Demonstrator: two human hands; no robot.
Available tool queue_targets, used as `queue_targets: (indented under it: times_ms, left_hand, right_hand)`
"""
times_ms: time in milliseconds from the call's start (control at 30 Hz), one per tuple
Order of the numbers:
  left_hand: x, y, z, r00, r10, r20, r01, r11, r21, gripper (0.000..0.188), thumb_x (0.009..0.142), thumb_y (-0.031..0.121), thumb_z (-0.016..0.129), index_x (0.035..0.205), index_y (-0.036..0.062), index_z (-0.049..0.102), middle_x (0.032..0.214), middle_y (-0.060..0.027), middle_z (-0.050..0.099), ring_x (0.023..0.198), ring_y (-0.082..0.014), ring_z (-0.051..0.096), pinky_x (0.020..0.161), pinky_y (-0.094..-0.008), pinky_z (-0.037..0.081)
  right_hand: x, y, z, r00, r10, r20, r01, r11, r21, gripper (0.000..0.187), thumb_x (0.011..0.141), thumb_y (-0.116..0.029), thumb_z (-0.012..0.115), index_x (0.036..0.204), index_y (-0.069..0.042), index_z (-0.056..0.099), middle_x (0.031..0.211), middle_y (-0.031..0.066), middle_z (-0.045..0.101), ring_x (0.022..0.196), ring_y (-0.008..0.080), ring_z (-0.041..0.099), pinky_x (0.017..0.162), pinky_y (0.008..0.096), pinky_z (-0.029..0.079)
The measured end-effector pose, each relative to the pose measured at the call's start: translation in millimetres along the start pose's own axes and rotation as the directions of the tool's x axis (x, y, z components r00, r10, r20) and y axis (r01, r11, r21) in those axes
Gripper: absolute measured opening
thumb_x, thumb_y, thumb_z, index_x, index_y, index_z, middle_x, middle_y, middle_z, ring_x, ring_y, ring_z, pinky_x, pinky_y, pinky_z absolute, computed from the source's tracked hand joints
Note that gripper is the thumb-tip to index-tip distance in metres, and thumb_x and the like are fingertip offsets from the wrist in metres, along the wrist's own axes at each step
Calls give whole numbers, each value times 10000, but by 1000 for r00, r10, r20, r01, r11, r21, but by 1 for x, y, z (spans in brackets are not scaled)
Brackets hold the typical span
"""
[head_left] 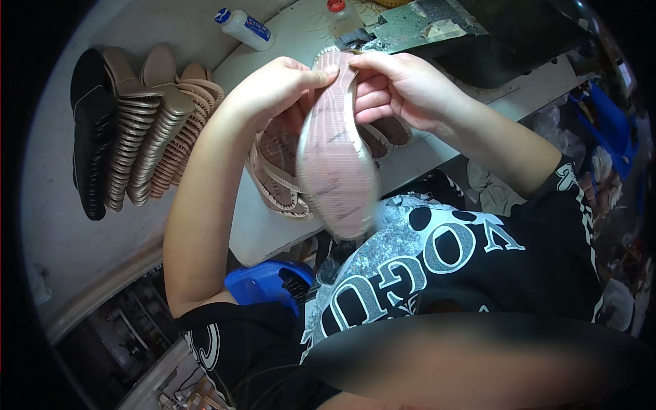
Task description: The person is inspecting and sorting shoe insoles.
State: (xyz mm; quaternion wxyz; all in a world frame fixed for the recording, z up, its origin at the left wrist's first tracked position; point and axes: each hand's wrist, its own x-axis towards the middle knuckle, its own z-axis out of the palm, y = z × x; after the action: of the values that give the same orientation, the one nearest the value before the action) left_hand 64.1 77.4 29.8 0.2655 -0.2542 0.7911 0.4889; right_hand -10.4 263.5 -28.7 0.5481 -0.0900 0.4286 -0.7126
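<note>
The pink shoe sole [336, 157] is held up over the white table [61, 225], above the person's lap, with its ridged underside facing the camera. Its long axis runs nearly straight away from the person, the narrow end at the top between the hands, the broad rounded end low near the chest, slightly blurred.

Both forearms rise from the lower edge and bend inward, so the 2 hands meet at the sole's upper end. The left hand [270, 89] curls around the left edge, thumb pressed on the ridged face, fingers closed behind it. The right hand [400, 85] pinches the top right edge, thumb on top, fingers folded tight against the sole's back.

Just below the hands more pink soles [277, 174] lie on the table. Well to the left stands a row of tan and black soles [133, 123], and a white bottle [244, 29] lies beyond.
</note>
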Motion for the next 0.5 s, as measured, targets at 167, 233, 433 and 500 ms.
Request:
queue_targets:
  times_ms: [167, 233, 433, 500]
  left_hand:
    - [-2, 1, 3, 997, -37, 60, 44, 992, -119, 489, 856, 471, 615, 632, 37, 586, 462, -73, 552, 311, -110, 462, 307, -211, 357]
    - [2, -4, 3, 999, -24, 45, 32, 982, -186, 527, 855, 493, 609, 601, 33, 568, 403, -64, 503, 293, -103, 441, 313, -206, 354]
    - [6, -4, 0, 999, 7, -45, -13, 994, -112, 563, 834, 532, 609, 548, 51, 552, 372, -33, 461, 272, -85, 390, 298, -209, 288]
    - [9, -3, 0, 996, 16, -83, -21, 998, -56, 569, 831, 541, 606, 536, 58, 550, 361, -25, 443, 266, -79, 369, 293, -213, 257]
  right_hand:
    - [-16, 1, -7, 993, 54, 105, -22, 956, -291, 324, 847, -252, 637, 1002, 32, 652, 852, 83, 666, 709, 96, 624, 666, 224, 501]
    - [-27, -3, -12, 987, 93, 134, -61, 972, -226, 314, 840, -250, 659, 985, 29, 660, 854, 58, 665, 709, 72, 608, 662, 209, 484]
    - [-63, 4, -38, 998, 44, 39, -33, 967, -251, 341, 856, -253, 663, 1014, 47, 636, 882, 54, 663, 785, 77, 609, 731, 215, 489]
    - [-63, 9, -33, 1000, -21, -14, 19, 985, -173, 351, 866, -255, 653, 1042, 47, 624, 913, 60, 666, 794, 80, 613, 743, 210, 489]
